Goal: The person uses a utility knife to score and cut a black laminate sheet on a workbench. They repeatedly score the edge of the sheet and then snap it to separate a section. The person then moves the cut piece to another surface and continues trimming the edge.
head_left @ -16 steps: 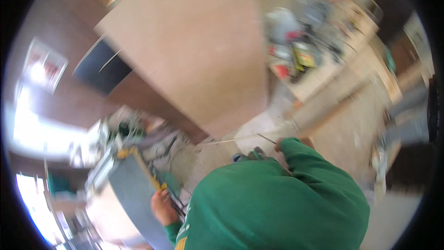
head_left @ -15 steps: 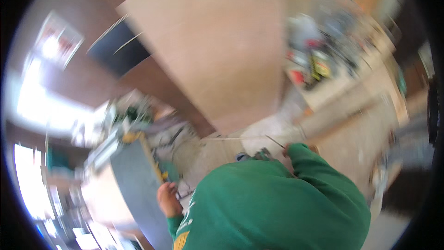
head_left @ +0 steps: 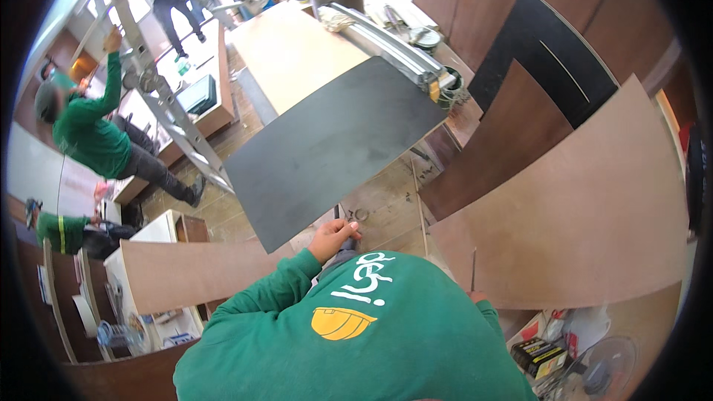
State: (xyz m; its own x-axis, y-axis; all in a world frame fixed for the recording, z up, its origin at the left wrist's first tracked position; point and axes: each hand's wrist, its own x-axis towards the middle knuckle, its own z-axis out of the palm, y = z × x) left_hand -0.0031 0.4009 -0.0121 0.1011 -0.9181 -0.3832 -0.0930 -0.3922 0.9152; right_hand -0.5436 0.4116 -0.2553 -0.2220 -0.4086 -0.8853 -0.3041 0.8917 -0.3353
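Observation:
My left hand (head_left: 333, 240) is in front of my body beside the near edge of a large dark grey board (head_left: 338, 141). Its fingers are curled in with the thumb against them; whether anything is inside is hidden. My right hand (head_left: 477, 297) shows only partly past my green sleeve, closed round a thin dark rod (head_left: 474, 270) that points away from me. The rod's exact kind does not show. Just beyond it stands a big pale brown panel (head_left: 587, 215).
A dark brown panel (head_left: 505, 134) and a black sheet (head_left: 553, 52) lean at the right. An aluminium ladder (head_left: 171, 108) rises at the left near a person (head_left: 89, 126) in green. A fan (head_left: 598, 371) and a boxed item (head_left: 540, 356) lie low at the right.
My view has swung left, bringing the ladder and other people into sight. My left hand has come in front of my body, and the rod stays in my right hand.

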